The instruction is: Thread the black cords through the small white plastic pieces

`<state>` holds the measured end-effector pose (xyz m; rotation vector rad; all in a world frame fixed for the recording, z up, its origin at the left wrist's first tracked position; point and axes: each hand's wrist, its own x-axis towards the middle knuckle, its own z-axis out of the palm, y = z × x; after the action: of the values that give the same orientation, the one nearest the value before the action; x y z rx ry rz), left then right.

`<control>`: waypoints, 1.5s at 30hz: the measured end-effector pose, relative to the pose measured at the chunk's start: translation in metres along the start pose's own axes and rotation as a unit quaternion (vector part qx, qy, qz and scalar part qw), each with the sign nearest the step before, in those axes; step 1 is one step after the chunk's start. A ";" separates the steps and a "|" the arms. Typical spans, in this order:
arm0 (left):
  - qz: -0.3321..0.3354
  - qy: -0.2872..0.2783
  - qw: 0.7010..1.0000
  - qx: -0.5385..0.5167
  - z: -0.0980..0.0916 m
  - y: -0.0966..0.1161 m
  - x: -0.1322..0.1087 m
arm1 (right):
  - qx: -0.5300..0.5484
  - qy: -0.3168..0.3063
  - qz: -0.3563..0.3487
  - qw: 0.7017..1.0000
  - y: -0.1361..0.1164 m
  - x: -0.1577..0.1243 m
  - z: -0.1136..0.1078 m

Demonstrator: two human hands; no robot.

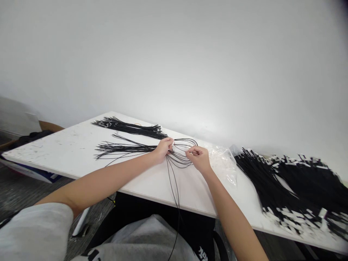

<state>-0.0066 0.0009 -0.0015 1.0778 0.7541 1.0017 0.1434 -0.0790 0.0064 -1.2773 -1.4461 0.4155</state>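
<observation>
My left hand [164, 148] is closed around a bundle of thin black cables [127, 148] at mid-table. Their loose ends fan out to the left, and on the right they curve round in loops. At those loops my right hand [199, 156] pinches with thumb and forefinger; the cable in the pinch is partly covered by the fingers. A couple of strands hang from below my left hand over the table's front edge. Just behind, a second bundle of black cables [130, 127] lies flat on the white table [70, 148].
A clear plastic bag [224, 165] lies right of my right hand. Further right are large piles of black cables [272, 185] with white connector ends. A pale wall [174, 65] stands behind the table. On the floor at left is a cardboard box [50, 126] with dark contents.
</observation>
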 end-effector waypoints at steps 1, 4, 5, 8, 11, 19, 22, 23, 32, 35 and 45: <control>0.000 0.000 1.000 0.000 0.000 0.000 0.000 | -0.005 -0.001 -0.006 1.000 0.000 0.000 0.000; -0.001 0.002 1.000 -0.006 0.000 0.000 0.000 | -0.016 -0.003 -0.023 1.000 0.000 0.000 -0.001; -0.001 0.001 1.000 -0.008 0.000 0.000 0.001 | -0.021 -0.005 -0.029 0.999 -0.001 0.000 -0.001; 0.002 -0.004 1.000 -0.012 0.000 -0.001 0.001 | -0.038 -0.010 -0.050 0.998 -0.002 0.000 -0.002; 0.003 -0.003 1.000 -0.011 -0.001 -0.001 0.001 | -0.056 -0.014 -0.076 0.995 -0.002 -0.001 -0.002; -0.004 0.003 1.000 -0.007 0.001 0.002 -0.001 | -0.137 -0.020 -0.156 0.978 -0.007 -0.001 -0.005; -0.005 0.001 1.000 -0.006 0.001 0.002 -0.001 | -0.166 -0.027 -0.201 0.965 -0.007 -0.001 -0.006; -0.004 0.002 1.000 -0.007 0.001 0.002 -0.001 | -0.176 -0.032 -0.213 0.960 -0.006 -0.001 -0.007; -0.002 -0.003 1.000 -0.009 0.000 0.002 -0.001 | -0.248 -0.070 -0.273 0.927 0.006 -0.002 -0.009; -0.001 -0.003 1.000 -0.006 0.000 0.002 -0.001 | -0.262 -0.076 -0.278 0.921 0.005 -0.003 -0.010; 0.013 -0.001 1.000 0.007 0.002 0.005 -0.003 | -0.249 -0.068 -0.280 0.925 0.006 -0.003 -0.009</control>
<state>-0.0076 -0.0022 0.0036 1.1021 0.7481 1.0179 0.1536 -0.0828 0.0037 -1.1573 -2.0337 -0.2745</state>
